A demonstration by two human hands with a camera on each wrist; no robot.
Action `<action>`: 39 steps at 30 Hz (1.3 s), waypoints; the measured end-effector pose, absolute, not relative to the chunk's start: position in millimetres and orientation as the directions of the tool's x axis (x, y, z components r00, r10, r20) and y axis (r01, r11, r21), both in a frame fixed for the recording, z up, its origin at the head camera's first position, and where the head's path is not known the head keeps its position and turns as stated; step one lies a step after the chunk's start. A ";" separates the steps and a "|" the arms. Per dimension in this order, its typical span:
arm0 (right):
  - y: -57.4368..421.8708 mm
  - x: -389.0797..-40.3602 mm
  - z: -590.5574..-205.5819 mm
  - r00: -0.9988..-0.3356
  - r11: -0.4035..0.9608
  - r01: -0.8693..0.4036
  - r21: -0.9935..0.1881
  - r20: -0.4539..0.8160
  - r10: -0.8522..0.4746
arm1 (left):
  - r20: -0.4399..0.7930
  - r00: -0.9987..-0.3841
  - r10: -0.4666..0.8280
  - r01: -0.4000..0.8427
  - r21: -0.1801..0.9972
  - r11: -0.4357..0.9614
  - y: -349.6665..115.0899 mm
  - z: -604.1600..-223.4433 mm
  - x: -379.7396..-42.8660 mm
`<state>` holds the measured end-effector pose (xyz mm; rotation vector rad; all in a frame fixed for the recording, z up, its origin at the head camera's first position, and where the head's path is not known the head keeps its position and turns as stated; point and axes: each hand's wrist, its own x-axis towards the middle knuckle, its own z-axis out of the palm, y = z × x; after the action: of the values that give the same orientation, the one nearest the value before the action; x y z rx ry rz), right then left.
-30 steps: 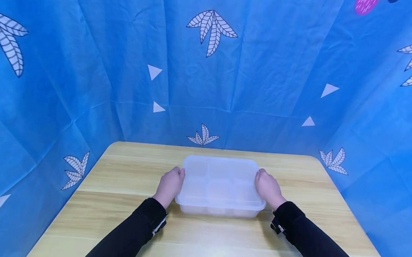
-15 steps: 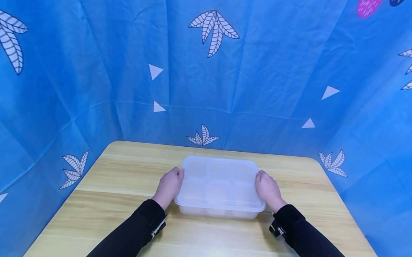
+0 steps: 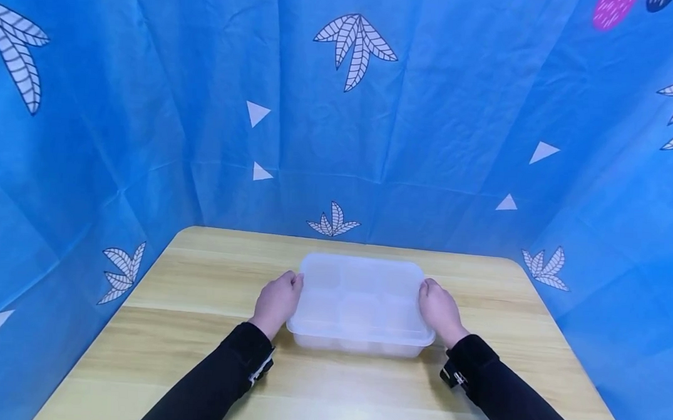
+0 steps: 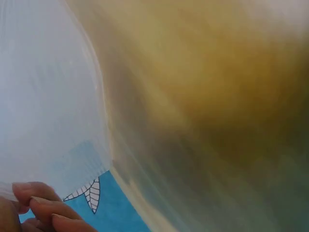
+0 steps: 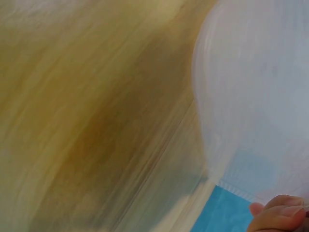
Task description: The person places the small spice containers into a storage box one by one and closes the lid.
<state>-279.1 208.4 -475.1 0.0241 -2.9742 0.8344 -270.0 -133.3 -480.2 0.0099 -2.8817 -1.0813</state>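
Note:
A translucent white plastic storage box [image 3: 361, 299] with a lid sits low over the middle of the table, and several compartments show faintly through the lid. My left hand [image 3: 278, 300] grips its left side, thumb near the rim. On the opposite side my right hand [image 3: 440, 311] holds the rim in the same way. In the left wrist view, curled fingers [image 4: 50, 208] lie at the edge of the pale box [image 4: 43, 96]. The right wrist view likewise has bent fingers [image 5: 280, 215] at the box edge [image 5: 251, 106]. The box's underside is hidden.
The light wooden table [image 3: 196, 329] has rounded far corners. A blue curtain [image 3: 442, 114] printed with leaves and triangles hangs behind it and along both sides. Black sleeves [image 3: 217, 361] cover both forearms, with a small device strapped at each wrist.
The head view has shifted very slightly. Both hands keep their grip, and the box stays in nearly the same place.

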 end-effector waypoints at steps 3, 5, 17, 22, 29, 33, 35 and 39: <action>208.8 -279.9 -473.4 -0.999 0.858 -0.021 -0.513 0.032 -0.006 | 0.049 -0.999 -0.016 0.018 0.615 0.789 -134.8 -477.9 -271.0; 209.8 -280.2 -471.0 -1.000 0.864 -0.025 -0.503 0.018 -0.018 | 0.047 -0.999 -0.008 0.022 0.595 0.803 -135.1 -476.1 -270.8; 217.1 -296.3 -440.2 -0.988 0.889 -0.015 -0.457 -0.130 -0.083 | 0.049 -0.999 0.011 0.034 0.503 0.864 -132.8 -453.1 -240.8; 220.8 -308.3 -438.9 -0.984 0.894 -0.016 -0.448 -0.151 -0.094 | 0.040 -0.999 0.016 0.034 0.484 0.874 -133.9 -453.3 -227.1; 222.0 -328.6 -441.0 -0.979 0.872 -0.089 -0.481 -0.120 -0.166 | 0.037 -0.999 0.025 0.039 0.484 0.874 -136.0 -454.8 -204.0; 220.1 -338.0 -442.9 -0.966 0.851 -0.164 -0.499 -0.093 -0.241 | 0.029 -0.999 0.045 0.053 0.545 0.837 -136.0 -455.4 -192.0; 219.5 -341.7 -443.9 -0.957 0.842 -0.216 -0.494 -0.062 -0.282 | 0.038 -0.998 0.052 0.064 0.582 0.811 -135.4 -456.0 -188.5; 220.4 -345.3 -446.0 -0.948 0.831 -0.271 -0.486 -0.018 -0.319 | 0.080 -0.995 0.057 0.094 0.617 0.781 -133.8 -457.1 -186.1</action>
<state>-345.3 220.4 -446.0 0.5005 -3.1002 0.7988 -186.1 -133.8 -457.1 -0.1240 -2.9116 -1.0127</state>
